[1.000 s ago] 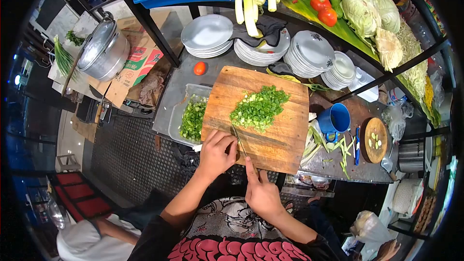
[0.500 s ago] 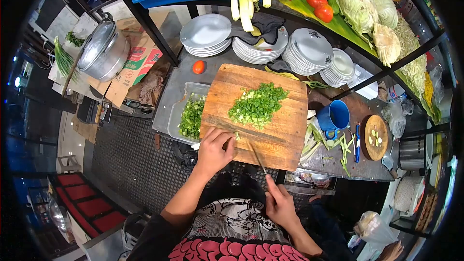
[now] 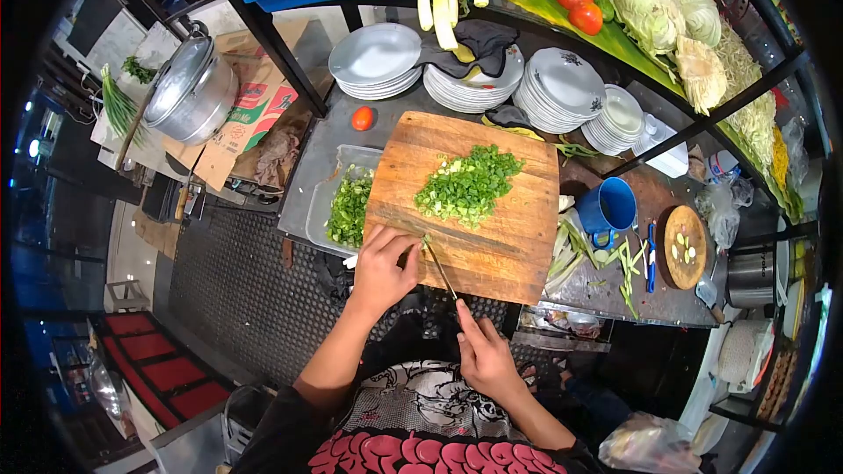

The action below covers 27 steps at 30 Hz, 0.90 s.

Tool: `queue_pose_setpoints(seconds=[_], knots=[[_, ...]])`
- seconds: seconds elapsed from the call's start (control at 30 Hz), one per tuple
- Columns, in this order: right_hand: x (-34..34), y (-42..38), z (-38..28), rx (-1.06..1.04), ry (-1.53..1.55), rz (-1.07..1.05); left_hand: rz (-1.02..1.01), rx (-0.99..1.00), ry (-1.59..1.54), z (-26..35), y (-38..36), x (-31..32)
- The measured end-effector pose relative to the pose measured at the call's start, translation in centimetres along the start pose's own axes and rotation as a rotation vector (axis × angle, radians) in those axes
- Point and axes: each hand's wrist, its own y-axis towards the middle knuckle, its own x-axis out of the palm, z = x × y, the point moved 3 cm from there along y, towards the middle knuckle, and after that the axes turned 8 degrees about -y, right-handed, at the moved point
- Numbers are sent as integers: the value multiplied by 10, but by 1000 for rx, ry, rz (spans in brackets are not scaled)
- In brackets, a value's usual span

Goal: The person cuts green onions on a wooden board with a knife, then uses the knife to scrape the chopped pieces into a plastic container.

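My left hand (image 3: 385, 268) is closed at the lower left edge of the wooden cutting board (image 3: 527, 254), fingers curled round a spring onion (image 3: 350, 261); its white end sticks out on the left and the rest is mostly hidden. My right hand (image 3: 483, 355) grips a knife (image 3: 442, 270) by its handle, below the board's front edge. The blade angles up and left, its tip by a small green piece near my left fingertips. Further up the board lies a heap of chopped spring onion (image 3: 470, 186). More of it fills a clear plastic container (image 3: 323, 211) tucked at the board's left.
Behind the board are a tomato (image 3: 363, 118) and stacked plates (image 3: 376, 53). To the right stand a blue mug (image 3: 606, 209), onion trimmings (image 3: 571, 250), a blue-handled tool (image 3: 651, 257) and a small round board (image 3: 683, 250). A metal pot (image 3: 198, 96) sits far left.
My right hand has moved left and slightly up with the knife, bringing the blade tip close to my left fingertips. My left hand has shifted slightly left.
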Motion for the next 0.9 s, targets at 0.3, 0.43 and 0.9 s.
queue_pose_setpoints(seconds=[0.3,0.43,0.9], knots=[[9,14,-5,14,-45,-13,13,6,-7,3,-1,-1],[11,18,-9,29,-104,-22,14,7,6,1,-2,1],[-7,1,-5,37,1,14,29,29,10,-7,8,-9]])
